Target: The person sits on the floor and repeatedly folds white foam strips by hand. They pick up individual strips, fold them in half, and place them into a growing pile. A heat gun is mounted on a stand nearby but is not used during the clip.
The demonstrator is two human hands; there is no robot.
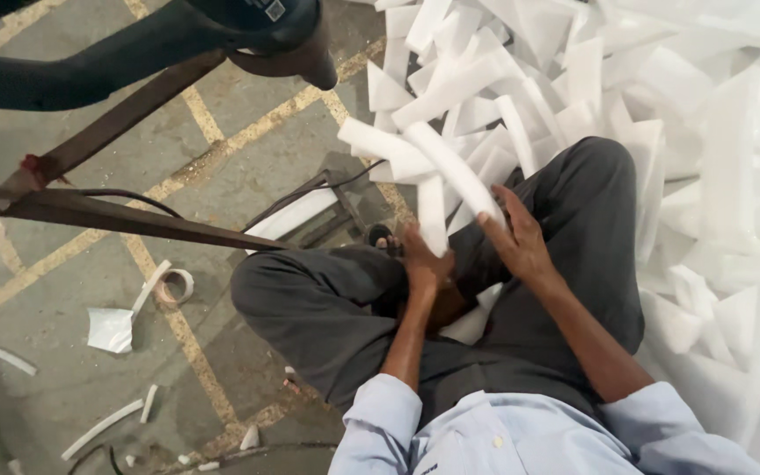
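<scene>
Item: white foam strips, held over the lap of a seated person in dark trousers [573, 202].
Left hand [424, 264]: closed around the lower end of a short foam strip [431, 211], which stands nearly upright.
Right hand [516, 237]: fingers wrapped on a longer foam strip [455, 171] that slants up to the left, just beside the short one.
Surroundings: large pile of foam pieces [714, 158] to the right and ahead; metal frame [134, 220] on the left; tape roll [175, 286] and foam scraps [109, 330] on the concrete floor [248, 149].
Handling note: foam likely snaps if bent; a grip near the ends, strips kept parallel, seems best.
</scene>
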